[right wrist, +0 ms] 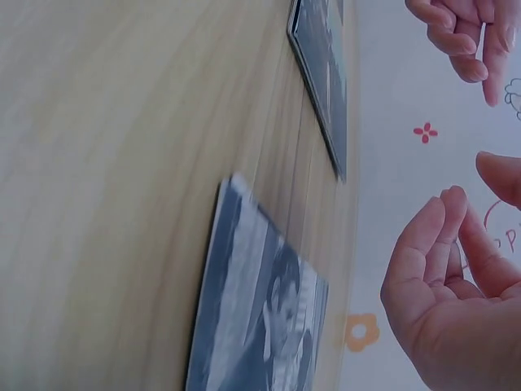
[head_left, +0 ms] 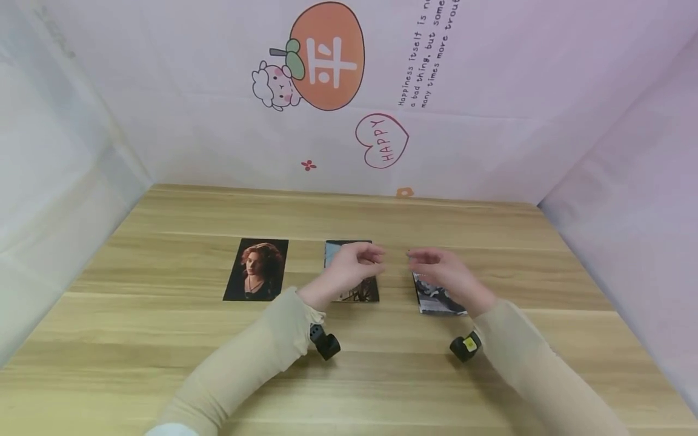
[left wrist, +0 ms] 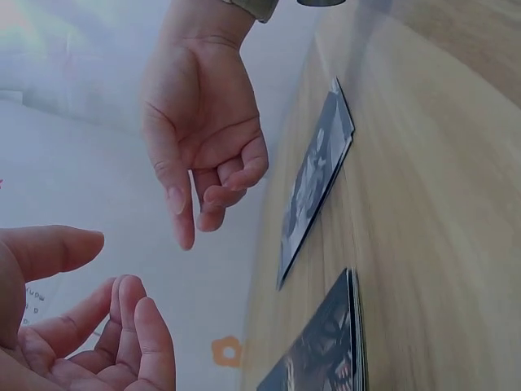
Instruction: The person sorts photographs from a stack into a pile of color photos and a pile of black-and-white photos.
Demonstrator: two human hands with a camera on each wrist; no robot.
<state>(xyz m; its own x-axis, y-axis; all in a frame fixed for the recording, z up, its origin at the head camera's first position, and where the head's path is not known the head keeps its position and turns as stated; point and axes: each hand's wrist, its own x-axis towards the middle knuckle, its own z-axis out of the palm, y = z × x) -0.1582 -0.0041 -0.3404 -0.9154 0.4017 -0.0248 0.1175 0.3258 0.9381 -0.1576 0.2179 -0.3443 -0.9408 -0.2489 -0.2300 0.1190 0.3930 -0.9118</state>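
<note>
My left hand point(head_left: 351, 266) hovers over a stack of photo cards point(head_left: 360, 293) in the middle of the table, partly hiding it. My right hand point(head_left: 444, 272) is held above a black-and-white photo card point(head_left: 436, 301) to the right. Both hands have loosely bent fingers with nothing between them, and the wrist views show them apart from the cards. In the left wrist view, the edge of the middle stack point(left wrist: 355, 326) shows several layers. The black-and-white card point(right wrist: 260, 318) lies flat in the right wrist view. At left lies a portrait photo card point(head_left: 256, 269) with a dark background.
The cards lie on a light wooden table point(head_left: 163, 339). A white cloth point(head_left: 218, 145) with printed drawings and lettering hangs behind, and pale cloth walls point(head_left: 643, 163) stand at both sides. Each wrist wears a small black camera point(head_left: 325, 343).
</note>
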